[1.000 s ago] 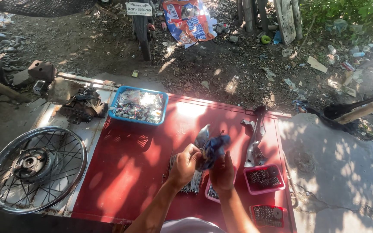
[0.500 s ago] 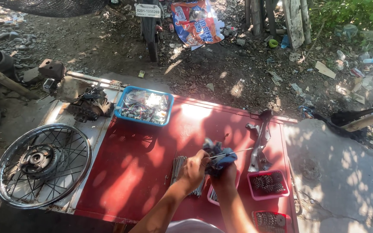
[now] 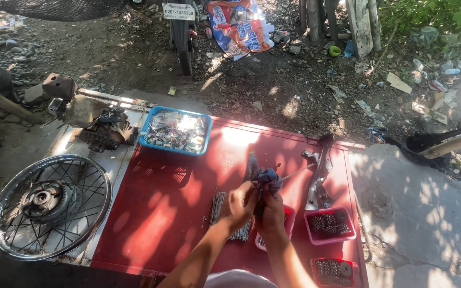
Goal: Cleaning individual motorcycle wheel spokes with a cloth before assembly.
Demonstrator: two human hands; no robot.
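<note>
1. clearly both hands meet over the near middle of the red table (image 3: 188,213): the left hand (image 3: 241,201) and the right hand (image 3: 271,209) are pressed together and closed round a blue rag (image 3: 265,178), which bunches out above the fingers.
2. a thin spoke (image 3: 294,173) comes out of the rag, so the rag seems wrapped round it and the hands clamp both; a grip like that suits rubbing a thin rod along its length, though that is a judgement.
3. the spoke's long axis runs from the hands up and to the right, its free end pointing toward the metal bracket (image 3: 318,176) at the right side of the table; the other end is hidden in the rag and fists.
4. a bundle of spokes (image 3: 220,205) lies on the table just left of and under the hands, long axes running near to far, within reach of the left hand.
5. pink trays (image 3: 330,225) of small dark parts sit just right of the hands, another (image 3: 334,271) nearer the edge; one tray is partly hidden under the right hand.
6. a blue basket (image 3: 174,132) of mixed bits stands at the far left corner, well apart from the hands.
7. a spoked wheel (image 3: 49,205) lies flat to the left, off the red top, with a dirty engine part (image 3: 105,133) beyond it.
</note>
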